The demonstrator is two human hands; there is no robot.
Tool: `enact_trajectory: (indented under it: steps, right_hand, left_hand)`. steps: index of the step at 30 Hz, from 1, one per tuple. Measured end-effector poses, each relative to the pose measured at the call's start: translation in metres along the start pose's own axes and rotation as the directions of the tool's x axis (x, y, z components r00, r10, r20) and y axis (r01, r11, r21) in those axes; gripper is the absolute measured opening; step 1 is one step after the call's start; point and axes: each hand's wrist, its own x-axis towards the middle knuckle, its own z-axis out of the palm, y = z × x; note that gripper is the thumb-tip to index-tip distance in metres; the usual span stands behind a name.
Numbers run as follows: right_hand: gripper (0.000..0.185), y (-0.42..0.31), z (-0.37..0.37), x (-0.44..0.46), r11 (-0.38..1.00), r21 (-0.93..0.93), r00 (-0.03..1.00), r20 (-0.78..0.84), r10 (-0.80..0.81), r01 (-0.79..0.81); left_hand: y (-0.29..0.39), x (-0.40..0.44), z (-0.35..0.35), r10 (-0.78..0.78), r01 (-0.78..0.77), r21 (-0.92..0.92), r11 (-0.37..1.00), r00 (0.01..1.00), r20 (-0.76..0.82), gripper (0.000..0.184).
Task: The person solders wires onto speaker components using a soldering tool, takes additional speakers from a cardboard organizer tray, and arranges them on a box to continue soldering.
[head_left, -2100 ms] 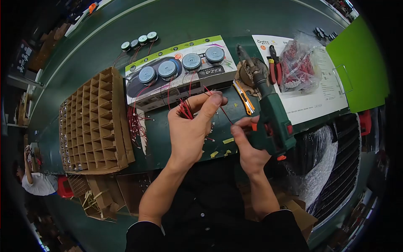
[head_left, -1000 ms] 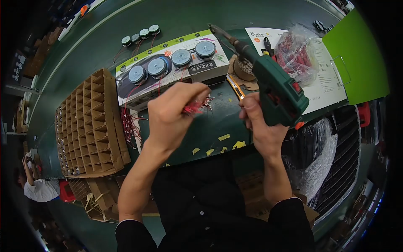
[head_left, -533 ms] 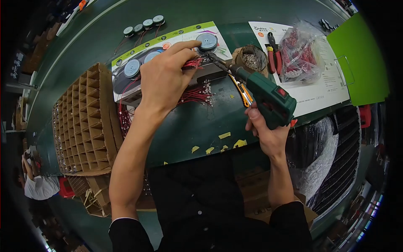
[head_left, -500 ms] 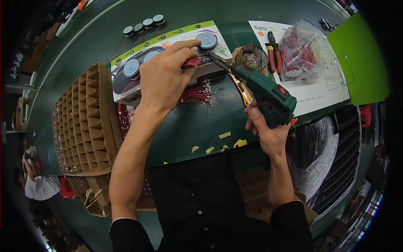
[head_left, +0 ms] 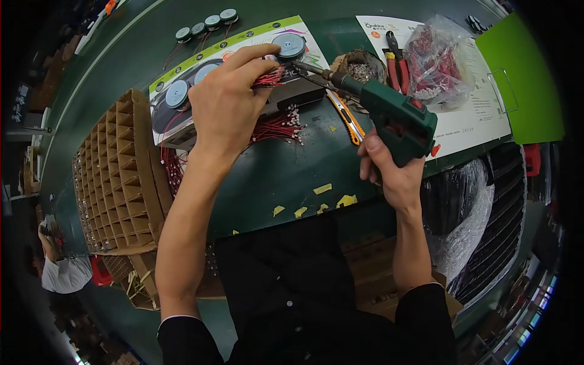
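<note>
My left hand (head_left: 225,106) is closed around a bunch of thin red wires (head_left: 269,78), and its index finger rests against a round grey disc, seemingly a small speaker (head_left: 289,45), on a printed box (head_left: 252,38). In my right hand (head_left: 394,176) is a green pistol-shaped soldering gun (head_left: 398,118), fingers around its handle. Its metal tip points left, at the lower edge of that speaker; whether they touch I cannot tell. Two more speakers (head_left: 177,94) sit on the box, one partly hidden by my left hand. More red wires with white connectors (head_left: 277,129) lie below the box.
A divided cardboard tray (head_left: 118,176) stands at left. A yellow utility knife (head_left: 345,118), a round tub of metal bits (head_left: 361,70), red-handled pliers (head_left: 397,64) and a plastic bag of wires (head_left: 439,61) lie to the right. Several speakers (head_left: 212,22) line the back. Yellow scraps (head_left: 322,189) dot the front edge.
The view has shifted slightly, so the bench sits higher in the frame. Both hands keep their holds, and the soldering gun's tip stays by the same speaker.
</note>
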Motion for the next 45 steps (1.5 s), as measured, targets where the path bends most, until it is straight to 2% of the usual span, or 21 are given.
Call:
enact_trajectory:
  steps: [2, 10, 17, 19, 23, 26, 28, 30, 35, 38, 42, 44, 45]
  right_hand:
    - [0.024, 0.000, -0.004, 0.002, 0.998, 0.019, 0.998, 0.023, 0.065, -0.065]
    - [0.024, 0.007, -0.004, 0.003, 0.998, 0.059, 0.998, 0.060, -0.010, 0.006]
    - [0.026, 0.004, 0.001, -0.003, 0.996, 0.084, 0.998, 0.062, -0.004, -0.001]
    - [0.026, 0.005, 0.000, -0.005, 1.000, 0.008, 0.997, 0.079, 0.005, -0.006]
    - [0.027, 0.006, 0.002, -0.006, 1.000, -0.003, 0.996, 0.092, -0.001, 0.001]
    - [0.028, 0.006, 0.002, -0.010, 0.996, 0.010, 0.994, 0.067, -0.092, 0.091]
    - [0.029, -0.001, 0.001, -0.017, 0.994, 0.106, 0.998, -0.062, -0.031, 0.037]
    - [0.029, 0.005, -0.003, -0.018, 0.992, 0.111, 0.997, -0.059, -0.055, 0.062]
    - [0.028, 0.006, 0.006, -0.009, 0.972, 0.234, 0.996, -0.094, 0.014, 0.008]
    - [0.026, 0.014, -0.002, -0.009, 0.988, 0.137, 0.994, -0.070, 0.080, -0.070]
    - [0.028, 0.013, 0.000, -0.009, 0.988, 0.147, 0.996, -0.067, 0.051, -0.041]
    - [0.029, 0.013, 0.002, -0.008, 0.984, 0.177, 0.995, -0.094, 0.024, -0.007]
    - [0.029, 0.012, 0.003, -0.007, 0.984, 0.178, 0.995, -0.093, 0.025, -0.008]
  left_hand:
    - [0.001, 0.000, 0.000, -0.009, 0.009, 0.017, 1.000, 1.000, -0.002, 0.013]
    - [0.008, 0.002, -0.001, -0.044, 0.043, 0.046, 0.998, 0.999, 0.016, 0.012]
    - [0.007, 0.003, -0.002, -0.040, 0.038, 0.068, 0.997, 0.999, 0.021, 0.012]
    - [0.007, 0.003, -0.002, -0.036, 0.034, 0.073, 0.997, 0.999, 0.021, 0.012]
    - [0.007, 0.003, -0.002, -0.037, 0.035, 0.077, 0.996, 0.999, 0.025, 0.012]
    - [0.009, 0.004, -0.002, -0.037, 0.036, 0.066, 0.997, 0.999, 0.015, 0.013]
    - [0.009, 0.004, -0.003, -0.039, 0.037, 0.070, 0.997, 0.999, 0.019, 0.012]
    - [0.007, 0.003, -0.002, -0.041, 0.039, 0.069, 0.997, 0.999, 0.029, 0.012]
    - [0.004, 0.003, 0.001, -0.033, 0.033, 0.046, 0.998, 0.999, -0.002, 0.012]
    - [0.011, 0.005, -0.003, -0.071, 0.068, 0.080, 0.995, 0.996, 0.044, 0.013]
    - [0.009, 0.006, -0.004, -0.047, 0.044, 0.069, 0.997, 0.998, 0.041, 0.013]
    - [0.003, 0.006, -0.005, -0.003, -0.005, -0.087, 0.996, 0.995, -0.100, 0.014]
    - [0.003, 0.006, -0.007, -0.003, -0.005, -0.085, 0.996, 0.995, -0.099, 0.014]
